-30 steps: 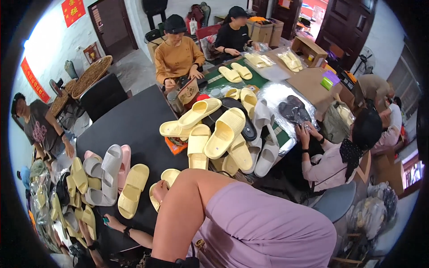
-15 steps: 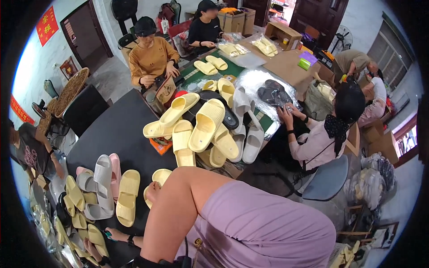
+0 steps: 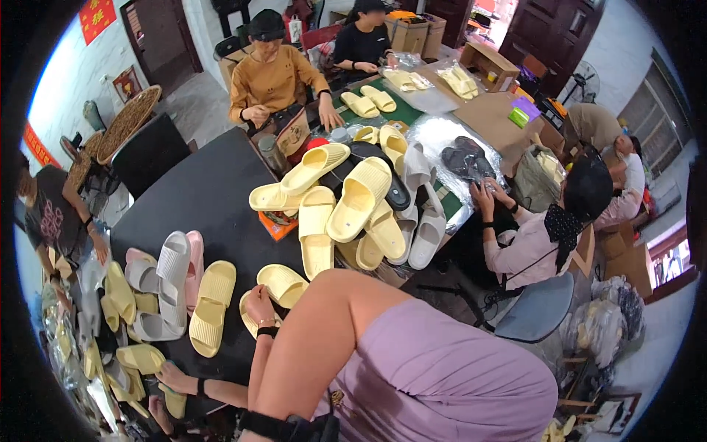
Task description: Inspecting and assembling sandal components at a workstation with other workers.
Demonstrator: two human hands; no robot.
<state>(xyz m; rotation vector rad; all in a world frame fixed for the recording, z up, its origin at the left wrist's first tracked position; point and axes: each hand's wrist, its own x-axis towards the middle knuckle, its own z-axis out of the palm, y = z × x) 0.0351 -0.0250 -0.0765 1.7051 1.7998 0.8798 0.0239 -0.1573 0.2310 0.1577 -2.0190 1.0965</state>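
My left hand (image 3: 178,378) is low at the left, its fingers bent over a yellow slipper (image 3: 175,401) that shows below them. Its fingertips lie close to another yellow ribbed slipper (image 3: 141,359). My right hand (image 3: 259,303) is closed on the strap of a yellow slipper (image 3: 249,313) at the near table edge. Beyond it rests a second yellow slipper (image 3: 282,286). Left of these lie a long yellow slipper (image 3: 213,309), a grey slipper (image 3: 173,280) and a pink slipper (image 3: 195,269). My bent knee hides part of the near edge.
A heap of yellow, black and grey slippers (image 3: 359,199) rises mid-table on the dark tabletop (image 3: 191,199). Co-workers sit around it; one in pink handles a bagged dark pair (image 3: 468,158). Another person's hand (image 3: 158,411) is just below my left. A chair (image 3: 535,308) stands right.
My left hand has moved left to the yellow slippers; the teal thing in it no longer shows. My right hand shows more fully over its slipper. The whole view has shifted.
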